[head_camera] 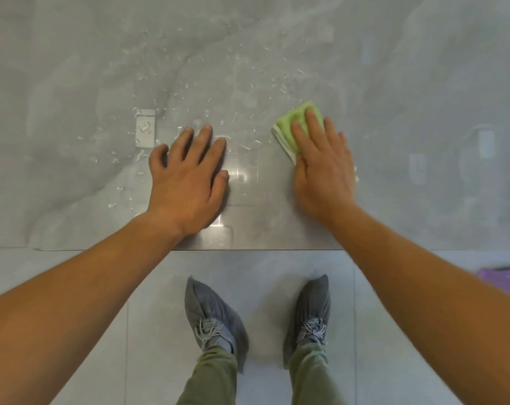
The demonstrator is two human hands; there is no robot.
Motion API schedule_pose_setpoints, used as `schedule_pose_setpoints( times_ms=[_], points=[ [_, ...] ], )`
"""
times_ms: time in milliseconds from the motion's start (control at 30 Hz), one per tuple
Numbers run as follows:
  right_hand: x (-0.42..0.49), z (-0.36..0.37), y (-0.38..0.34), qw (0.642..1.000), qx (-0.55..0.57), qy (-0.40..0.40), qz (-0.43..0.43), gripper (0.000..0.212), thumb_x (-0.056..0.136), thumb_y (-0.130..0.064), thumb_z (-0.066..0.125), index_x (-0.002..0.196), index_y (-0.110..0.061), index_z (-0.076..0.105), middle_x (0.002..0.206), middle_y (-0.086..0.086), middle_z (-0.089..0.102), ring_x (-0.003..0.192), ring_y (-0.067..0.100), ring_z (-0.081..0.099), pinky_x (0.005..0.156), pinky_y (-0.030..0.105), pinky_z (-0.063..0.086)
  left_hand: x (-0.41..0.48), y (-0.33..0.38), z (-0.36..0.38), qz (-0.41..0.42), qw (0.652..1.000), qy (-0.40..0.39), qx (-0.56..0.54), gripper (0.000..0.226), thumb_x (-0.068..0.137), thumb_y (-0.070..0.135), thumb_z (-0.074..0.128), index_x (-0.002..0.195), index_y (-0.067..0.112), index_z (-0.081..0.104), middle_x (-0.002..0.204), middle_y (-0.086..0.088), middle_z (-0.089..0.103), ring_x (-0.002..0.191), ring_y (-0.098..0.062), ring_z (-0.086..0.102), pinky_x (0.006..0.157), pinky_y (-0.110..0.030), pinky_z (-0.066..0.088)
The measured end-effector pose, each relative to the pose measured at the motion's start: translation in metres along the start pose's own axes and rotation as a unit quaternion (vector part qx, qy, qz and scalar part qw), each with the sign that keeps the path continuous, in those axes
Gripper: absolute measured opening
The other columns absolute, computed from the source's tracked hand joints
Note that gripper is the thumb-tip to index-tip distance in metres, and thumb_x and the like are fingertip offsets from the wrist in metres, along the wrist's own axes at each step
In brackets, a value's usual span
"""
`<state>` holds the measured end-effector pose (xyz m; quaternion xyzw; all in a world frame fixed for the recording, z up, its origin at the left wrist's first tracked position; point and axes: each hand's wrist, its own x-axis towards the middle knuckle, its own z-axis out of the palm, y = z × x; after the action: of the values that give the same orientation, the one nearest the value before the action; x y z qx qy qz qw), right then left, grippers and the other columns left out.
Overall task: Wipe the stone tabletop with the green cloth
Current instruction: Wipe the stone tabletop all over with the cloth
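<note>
While the left hand (186,182) lies flat and empty, fingers spread, near the front edge of the grey stone bench (72,68), the right hand (320,165) presses flat on the folded green cloth (294,124) beside it. Water droplets (247,68) dot the middle. No writing is legible.

Both bare forearms reach forward, the left hand (186,182) lying flat and palm-down with fingers spread, the right hand (323,171) also palm-down, its fingers held together and pressed flat onto the green cloth (294,124).
</note>
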<state>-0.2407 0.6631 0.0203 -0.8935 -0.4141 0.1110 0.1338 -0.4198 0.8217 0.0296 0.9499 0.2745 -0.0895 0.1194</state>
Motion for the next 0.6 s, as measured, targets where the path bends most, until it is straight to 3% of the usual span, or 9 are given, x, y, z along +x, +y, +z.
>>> schedule_pose_setpoints(
  times_ms=[67,200,267,333,400,467,500,600],
  points=[
    [-0.022,0.012,-0.023,1.000,-0.008,0.005,-0.001,0.065,0.092,-0.015,0.041,0.155,-0.023,0.027,0.165,0.004,0.014,0.151,0.036,0.012,0.122,0.052,0.014,0.000,-0.006,-0.001,0.015,1.000,0.006,-0.005,0.057,0.099,0.043,0.024,0.151,0.023,0.033,0.163,-0.002,0.025,0.150,-0.028,0.018,0.109,-0.054,0.017],
    [-0.072,0.022,-0.036,0.974,-0.041,-0.076,-0.210,0.067,0.092,-0.018,0.045,0.156,-0.025,0.025,0.166,0.002,0.013,0.153,0.032,0.006,0.121,0.052,0.014,0.000,-0.014,-0.001,0.046,0.999,0.015,-0.005,0.055,0.099,0.040,0.026,0.150,0.022,0.038,0.163,-0.003,0.027,0.149,-0.029,0.020,0.109,-0.050,0.016],
    [-0.053,0.013,-0.019,0.960,-0.063,-0.096,-0.254,0.067,0.091,-0.016,0.047,0.155,-0.025,0.028,0.165,0.002,0.017,0.152,0.033,0.010,0.122,0.053,0.014,0.000,-0.018,0.000,0.057,0.998,0.019,-0.006,0.055,0.099,0.040,0.027,0.150,0.022,0.038,0.163,-0.004,0.026,0.149,-0.029,0.019,0.110,-0.051,0.016],
    [-0.021,0.006,-0.007,0.980,-0.056,-0.071,-0.175,0.067,0.089,-0.012,0.048,0.153,-0.024,0.032,0.164,0.004,0.021,0.150,0.036,0.016,0.121,0.054,0.016,0.003,-0.023,0.002,0.052,0.998,0.018,-0.009,0.055,0.100,0.042,0.027,0.151,0.023,0.034,0.165,-0.007,0.018,0.151,-0.030,0.011,0.115,-0.052,0.010],
    [0.000,0.002,-0.011,0.999,-0.012,-0.026,-0.029,0.064,0.092,-0.013,0.044,0.154,-0.025,0.031,0.165,0.003,0.018,0.151,0.034,0.014,0.122,0.053,0.015,0.008,-0.028,0.003,0.030,0.999,0.012,-0.010,0.059,0.100,0.045,0.024,0.155,0.025,0.023,0.168,-0.009,0.005,0.154,-0.030,-0.002,0.120,-0.054,-0.001],
    [-0.007,0.011,-0.032,1.000,-0.002,0.001,0.028,0.064,0.094,-0.016,0.040,0.155,-0.025,0.026,0.166,0.003,0.013,0.152,0.035,0.010,0.122,0.052,0.013,0.016,-0.032,0.001,0.005,1.000,0.006,-0.003,0.064,0.099,0.049,0.021,0.158,0.026,0.013,0.168,-0.010,-0.004,0.153,-0.031,-0.011,0.120,-0.054,-0.010],
    [-0.020,0.018,-0.042,1.000,-0.010,-0.006,0.000,0.065,0.093,-0.016,0.040,0.156,-0.025,0.024,0.166,0.004,0.011,0.152,0.036,0.008,0.122,0.052,0.014,0.020,-0.033,-0.001,-0.005,1.000,0.002,0.001,0.065,0.098,0.051,0.020,0.158,0.026,0.009,0.168,-0.011,-0.006,0.153,-0.031,-0.013,0.120,-0.055,-0.011],
    [-0.055,0.023,-0.047,0.978,-0.034,-0.069,-0.193,0.066,0.093,-0.018,0.044,0.156,-0.025,0.024,0.166,0.002,0.013,0.152,0.033,0.007,0.121,0.053,0.015,0.036,-0.040,-0.007,-0.025,0.999,-0.015,0.013,0.071,0.096,0.057,0.015,0.159,0.027,0.002,0.167,-0.011,-0.011,0.152,-0.032,-0.017,0.120,-0.057,-0.011]
  ],
)
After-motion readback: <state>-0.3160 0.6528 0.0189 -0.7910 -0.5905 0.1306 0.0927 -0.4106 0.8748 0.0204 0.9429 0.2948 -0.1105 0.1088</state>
